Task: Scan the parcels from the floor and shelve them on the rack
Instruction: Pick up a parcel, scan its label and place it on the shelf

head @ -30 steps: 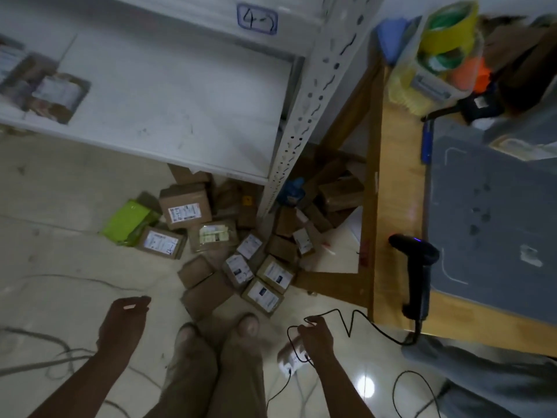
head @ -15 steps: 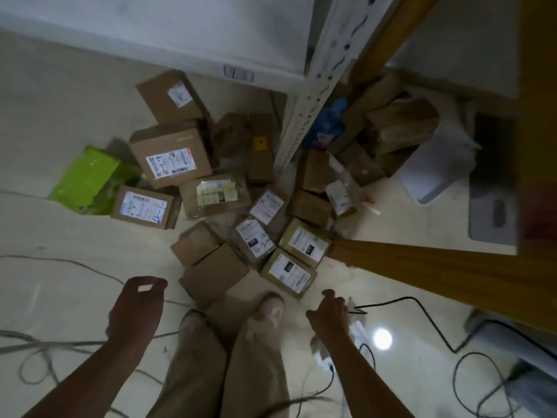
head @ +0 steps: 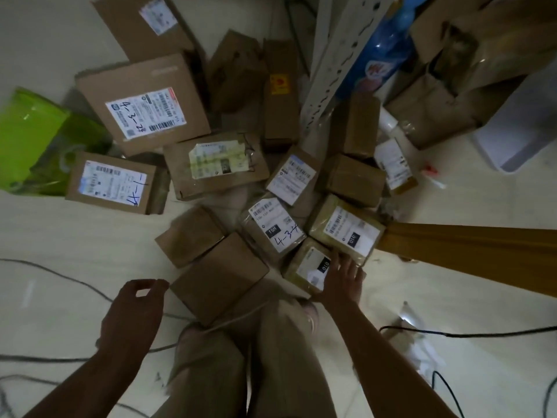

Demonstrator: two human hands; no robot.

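Dropped much lower than half a second ago: pile [head: 211, 164] of parcels now filling the view, rack post [head: 337, 64] rising at far centre-right. Moved as well: right hand [head: 343, 276], then hanging by the feet near a white scrap, now reached forward onto the nearest labelled parcel [head: 304, 267]. Left hand [head: 135, 309] little changed, at near left above the floor [head: 75, 236].

Right hand: fingers straight and slightly spread, laid flat on the parcel's right half, tips reaching the edge of the second parcel [head: 346, 233] just beyond. Not curled round anything.

Left hand: loosely curled, thumb and forefinger tips almost meeting in a ring, holding nothing. Just left of a plain box [head: 220, 279], contact with it impossible to tell.

Parcel itself: on the floor at the near edge of the pile, just ahead of the feet, white label with a black 010 patch facing up, partly covered by the hand. To its far left, touching, a 4-3-4 parcel [head: 274, 227].

Elsewhere: green bag [head: 27, 137] at far left, wooden beam [head: 467, 248] running off to the right, cables [head: 36, 358] across the near floor.
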